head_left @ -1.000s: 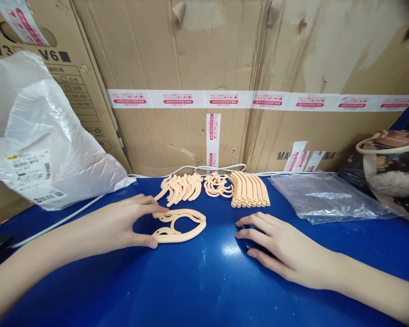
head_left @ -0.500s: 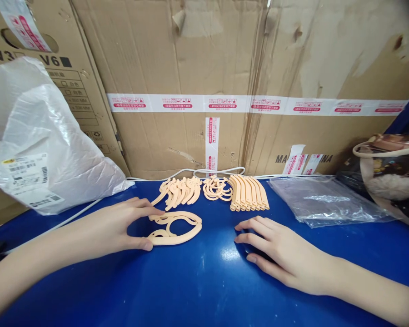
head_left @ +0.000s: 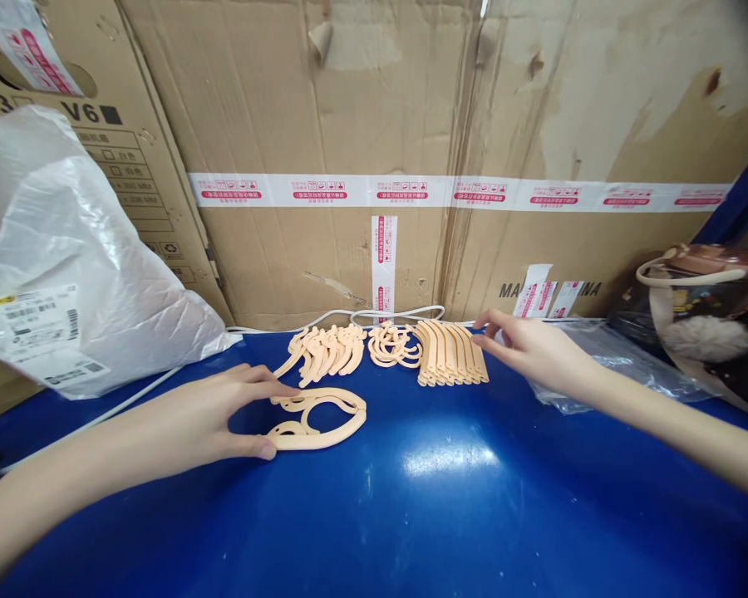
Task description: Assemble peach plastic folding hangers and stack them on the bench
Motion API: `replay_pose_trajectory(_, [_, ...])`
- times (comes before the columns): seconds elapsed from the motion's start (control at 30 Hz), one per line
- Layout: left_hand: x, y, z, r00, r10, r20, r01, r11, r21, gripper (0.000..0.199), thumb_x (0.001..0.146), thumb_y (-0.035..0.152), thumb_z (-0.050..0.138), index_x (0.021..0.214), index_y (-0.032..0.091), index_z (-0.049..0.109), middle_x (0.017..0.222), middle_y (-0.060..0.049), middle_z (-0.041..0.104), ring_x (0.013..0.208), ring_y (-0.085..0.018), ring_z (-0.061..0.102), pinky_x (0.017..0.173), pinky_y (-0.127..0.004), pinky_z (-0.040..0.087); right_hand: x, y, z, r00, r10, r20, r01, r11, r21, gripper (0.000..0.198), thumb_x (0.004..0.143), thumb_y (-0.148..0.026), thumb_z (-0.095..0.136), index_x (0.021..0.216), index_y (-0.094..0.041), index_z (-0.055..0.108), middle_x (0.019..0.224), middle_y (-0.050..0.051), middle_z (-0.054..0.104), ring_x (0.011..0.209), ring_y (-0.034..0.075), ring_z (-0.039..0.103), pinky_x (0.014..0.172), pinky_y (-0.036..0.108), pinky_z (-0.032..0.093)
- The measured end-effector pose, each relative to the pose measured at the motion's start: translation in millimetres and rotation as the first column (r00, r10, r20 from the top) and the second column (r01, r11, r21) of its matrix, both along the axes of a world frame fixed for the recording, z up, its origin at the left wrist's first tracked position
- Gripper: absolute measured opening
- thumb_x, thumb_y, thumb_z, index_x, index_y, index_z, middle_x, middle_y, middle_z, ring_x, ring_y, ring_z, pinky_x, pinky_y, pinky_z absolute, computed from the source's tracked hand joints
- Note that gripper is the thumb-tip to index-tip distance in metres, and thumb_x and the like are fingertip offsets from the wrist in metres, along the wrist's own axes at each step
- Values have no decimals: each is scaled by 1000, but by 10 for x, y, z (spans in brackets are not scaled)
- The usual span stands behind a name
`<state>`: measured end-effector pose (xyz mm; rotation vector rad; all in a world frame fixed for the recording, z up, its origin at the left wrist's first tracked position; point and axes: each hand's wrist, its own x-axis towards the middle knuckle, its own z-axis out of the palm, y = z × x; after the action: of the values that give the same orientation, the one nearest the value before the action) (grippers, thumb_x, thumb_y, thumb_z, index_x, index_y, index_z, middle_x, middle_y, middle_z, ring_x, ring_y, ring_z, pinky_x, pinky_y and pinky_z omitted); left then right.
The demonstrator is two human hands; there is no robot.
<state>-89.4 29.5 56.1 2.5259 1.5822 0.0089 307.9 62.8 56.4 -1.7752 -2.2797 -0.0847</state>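
Note:
My left hand (head_left: 240, 407) spans the left end of a peach plastic folding clothes hanger (head_left: 342, 430), thumb on the near arm and fingers on the far one. The hanger lies folded on the blue table, its two arms meeting at the right. My right hand (head_left: 514, 345) is at the right end of a row of curved hanger arms (head_left: 447, 353), thumb and forefinger slightly apart beside the outermost one. Whether the fingertips touch it I cannot tell. Left of that row lie a pile of ring-shaped hooks (head_left: 392, 345) and a spread of smaller curved pieces (head_left: 333, 349).
A clear plastic bag (head_left: 623, 365) lies partly behind my right forearm. A white padded mailer (head_left: 100, 274) leans at the left. Large cardboard boxes (head_left: 324, 249) wall off the back, with a white cable (head_left: 411, 314) along their foot. A dark handbag (head_left: 698, 324) stands at the right.
My right hand has moved away from the table's middle, up to the right side of the hanger-arm row. My left hand stays on the folded hanger. The view has shifted slightly.

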Motion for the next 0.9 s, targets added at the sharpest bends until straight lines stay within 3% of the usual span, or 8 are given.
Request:
replay_pose_trajectory(0.1, [17,13,-2,1000,-13,-20,13,1000,-1,52,76,60,61,125,42,55,133,-4,54,124,-34,48,99,-46,41,89,282,-21,992,-114,44,117,992,-53,43,90,-48,41,116,-16,51,84,9,69,74,27,64,60,33,38])
replay_pose_trajectory(0.27, [32,-43,39,1000,-8,-3,8,1000,5,55,74,58,64,124,38,57,129,-4,56,117,-35,53,93,-45,45,95,494,-191,987,-160,21,162,977,-140,56,87,-58,40,118,-14,53,85,12,69,74,26,65,62,32,40])
replay_pose_trajectory(0.4, [58,-155,99,990,118,82,-125,988,88,67,72,63,62,125,23,52,127,-9,57,110,-37,57,89,-47,46,137,612,-266,985,-169,-17,163,968,-193,51,84,-51,47,117,-13,56,80,9,71,77,24,66,62,28,42])
replay_pose_trajectory(0.5, [168,-218,125,971,165,171,-194,966,169,61,81,64,50,125,23,45,127,-8,55,109,-34,57,91,-48,45,169,670,-282,984,-175,-31,166,967,-191,47,81,-46,52,112,-12,61,81,10,71,82,25,67,64,27,43])
replay_pose_trajectory(0.63, [462,-323,103,969,-19,247,-62,948,314,53,90,57,40,135,28,33,141,-5,43,123,-30,48,99,-46,42,160,683,-268,985,-166,-40,157,973,-168,39,79,-42,55,98,-12,69,77,11,71,81,27,67,63,28,42])
replay_pose_trajectory(0.73, [708,-443,28,963,-193,190,100,904,415,46,93,49,42,134,28,36,144,-6,40,128,-27,43,102,-45,40,138,646,-180,986,-158,-56,149,979,-138,33,78,-36,55,92,-10,71,72,11,71,78,27,67,62,27,42])
replay_pose_trajectory(0.83, [917,-547,-65,940,-312,140,218,862,457,39,93,40,46,129,24,42,138,-8,46,125,-25,44,101,-42,42,94,486,-27,988,-124,-92,117,990,-77,36,81,-34,51,98,-8,69,75,12,71,76,25,67,62,27,43])
replay_pose_trajectory(0.9, [1028,-578,-122,920,-369,128,268,835,481,39,93,37,47,128,22,43,136,-9,48,124,-26,44,101,-42,41,25,267,50,991,-58,-119,53,998,-45,39,82,-31,47,111,-10,63,72,7,70,68,20,65,60,26,42])
